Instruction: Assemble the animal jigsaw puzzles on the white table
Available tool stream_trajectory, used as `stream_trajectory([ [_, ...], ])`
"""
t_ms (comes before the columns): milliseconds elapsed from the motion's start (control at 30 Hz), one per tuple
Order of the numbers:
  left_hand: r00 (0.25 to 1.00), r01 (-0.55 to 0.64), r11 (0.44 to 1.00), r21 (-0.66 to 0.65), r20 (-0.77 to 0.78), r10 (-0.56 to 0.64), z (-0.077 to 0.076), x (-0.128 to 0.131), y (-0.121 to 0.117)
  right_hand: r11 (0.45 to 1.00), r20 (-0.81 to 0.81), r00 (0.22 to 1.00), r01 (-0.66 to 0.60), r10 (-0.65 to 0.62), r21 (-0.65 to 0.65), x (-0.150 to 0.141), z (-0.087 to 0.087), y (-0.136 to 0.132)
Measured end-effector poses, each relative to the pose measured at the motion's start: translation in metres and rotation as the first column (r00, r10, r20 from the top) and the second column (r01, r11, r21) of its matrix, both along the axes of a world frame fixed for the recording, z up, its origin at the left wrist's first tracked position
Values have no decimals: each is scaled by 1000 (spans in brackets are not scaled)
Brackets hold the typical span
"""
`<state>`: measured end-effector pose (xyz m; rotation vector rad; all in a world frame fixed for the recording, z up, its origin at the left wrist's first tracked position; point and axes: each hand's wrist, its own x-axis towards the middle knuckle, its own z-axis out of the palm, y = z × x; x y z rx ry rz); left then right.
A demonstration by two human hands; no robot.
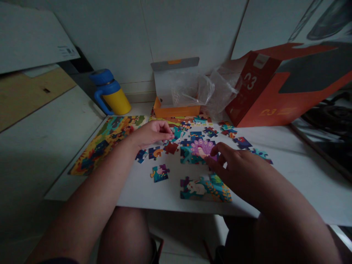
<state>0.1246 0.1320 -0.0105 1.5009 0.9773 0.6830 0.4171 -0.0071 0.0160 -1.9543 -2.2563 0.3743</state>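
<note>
My left hand (pixel 155 134) is closed, thumb and fingers pinching a teal jigsaw puzzle piece (pixel 178 134) with a pale shape on it. Across from it, my right hand (pixel 232 159) has thumb and index finger apart, their tips at the purple peacock on a joined puzzle section (pixel 186 156). Part of that section's right side is hidden under the fingers. Nearer the table edge lies another joined section (pixel 196 188) with a white rabbit and leaves. Loose pieces lie about, among them a teal and purple one (pixel 160 173) and a brown-red one (pixel 171 147).
A yellow picture sheet (pixel 110 137) lies at left, partly under my left forearm. Behind stand a blue and yellow mug (pixel 117 99), an open orange box (pixel 176 111) with clear plastic wrap (pixel 217 91), and a large red-orange carton (pixel 258 90). A stove (pixel 330 113) borders the right.
</note>
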Motion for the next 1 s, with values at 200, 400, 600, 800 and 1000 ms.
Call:
stream_trajectory([
  [200,952,295,955,-18,-73,-296,-2,24,-22,997,-213,975,-46,59,67,-17,6,4],
  [400,894,439,898,41,-121,-431,5,30,-29,994,-274,956,-86,103,72,-26,5,8],
  [600,897,429,903,35,-133,-421,5,26,-27,991,-239,963,-115,127,62,-28,3,12],
  [800,915,335,929,158,-288,-281,3,9,-11,996,-237,968,-86,80,-14,-23,0,14],
  [1000,819,345,913,217,-545,-180,13,-3,-7,997,-208,978,-40,25,-67,-20,-4,17],
])
